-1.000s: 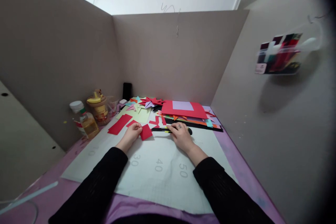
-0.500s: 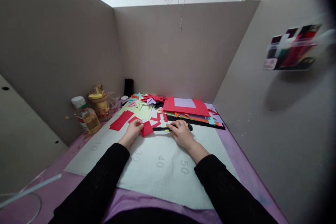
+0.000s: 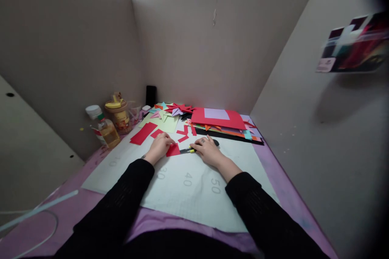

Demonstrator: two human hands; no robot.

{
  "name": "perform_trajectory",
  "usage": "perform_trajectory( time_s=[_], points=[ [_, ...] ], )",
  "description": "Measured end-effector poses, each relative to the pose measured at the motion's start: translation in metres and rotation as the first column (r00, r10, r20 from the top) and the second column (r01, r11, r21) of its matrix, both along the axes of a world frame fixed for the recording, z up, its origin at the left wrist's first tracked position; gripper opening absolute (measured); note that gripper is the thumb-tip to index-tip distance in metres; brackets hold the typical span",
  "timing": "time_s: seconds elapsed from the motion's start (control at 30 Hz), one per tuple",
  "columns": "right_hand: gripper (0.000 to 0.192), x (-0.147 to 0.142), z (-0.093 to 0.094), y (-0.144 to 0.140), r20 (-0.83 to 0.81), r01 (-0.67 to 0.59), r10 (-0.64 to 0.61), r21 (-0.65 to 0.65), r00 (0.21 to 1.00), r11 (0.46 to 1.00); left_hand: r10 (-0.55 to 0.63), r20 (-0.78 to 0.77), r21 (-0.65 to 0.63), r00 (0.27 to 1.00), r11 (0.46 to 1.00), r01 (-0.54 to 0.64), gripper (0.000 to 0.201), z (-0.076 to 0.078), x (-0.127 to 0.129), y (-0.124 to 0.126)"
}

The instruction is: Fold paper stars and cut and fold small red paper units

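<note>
Holding the cutter: right hand (image 3: 209, 151), just right of centre below mid-frame, its fingers closed over a slim black-and-yellow cutter (image 3: 192, 150) lying low over the mat.
Red square (image 3: 173, 150): left of centre below mid-frame, on the white numbered mat (image 3: 194, 206); the cutter's thin dark end points left at its right edge, and I cannot tell whether they touch.
Left hand (image 3: 159, 146): fingertips at the square's upper left; whether they pinch or only press it, I cannot tell.
Hands: apart, with the square and the cutter's thin end between them.
Red scraps: narrow strips (image 3: 183, 132) above the square; wide rectangles (image 3: 142, 133) to the upper left of the left hand.
Paper pile: a large red sheet (image 3: 199, 120) bearing a lilac square (image 3: 216, 113), right of centre; folded stars (image 3: 179, 109) to its left.
Left edge of the mat: bottle (image 3: 110, 134) and yellow-lidded cup (image 3: 120, 119), centre left of the frame.
</note>
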State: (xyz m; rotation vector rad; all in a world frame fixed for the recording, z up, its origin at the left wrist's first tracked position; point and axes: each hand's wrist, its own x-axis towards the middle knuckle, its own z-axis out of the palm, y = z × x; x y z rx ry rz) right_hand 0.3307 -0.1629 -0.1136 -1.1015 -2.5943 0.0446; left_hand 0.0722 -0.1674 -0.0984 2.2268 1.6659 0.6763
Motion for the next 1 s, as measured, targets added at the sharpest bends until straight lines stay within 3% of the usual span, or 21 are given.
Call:
perform_trajectory(
  time_s=[0.1, 0.23, 0.4, 0.67, 0.83, 1.0],
  points=[
    [0.036, 0.004, 0.001, -0.002, 0.013, -0.027, 0.027, 0.018, 1.000, 0.999, -0.122, 0.105, -0.069, 0.987, 0.989, 0.130, 0.010, 0.000, 0.000, 0.003],
    [0.035, -0.003, 0.004, -0.005, 0.037, -0.036, 0.035, 0.021, 0.999, 0.999, -0.016, 0.178, -0.110, 0.984, 0.993, 0.036, 0.025, 0.002, 0.002, 0.004],
    [0.034, -0.018, 0.012, -0.013, 0.109, -0.022, 0.020, 0.021, 0.994, 1.000, 0.061, 0.241, -0.239, 0.969, 0.971, -0.001, 0.035, 0.003, 0.000, 0.005],
    [0.034, -0.011, 0.018, -0.019, 0.196, -0.012, 0.010, 0.005, 0.980, 1.000, -0.088, 0.201, -0.095, 0.976, 0.989, 0.109, 0.013, -0.008, -0.007, 0.012],
    [0.034, -0.013, 0.019, -0.025, 0.210, 0.005, -0.005, 0.001, 0.978, 1.000, -0.113, 0.157, -0.099, 0.981, 0.987, 0.130, 0.008, -0.008, -0.008, 0.013],
    [0.033, -0.020, 0.020, -0.030, 0.218, -0.006, 0.005, 0.004, 0.976, 1.000, -0.076, 0.216, -0.151, 0.973, 0.982, 0.110, 0.010, -0.006, -0.006, 0.011]
  ],
)
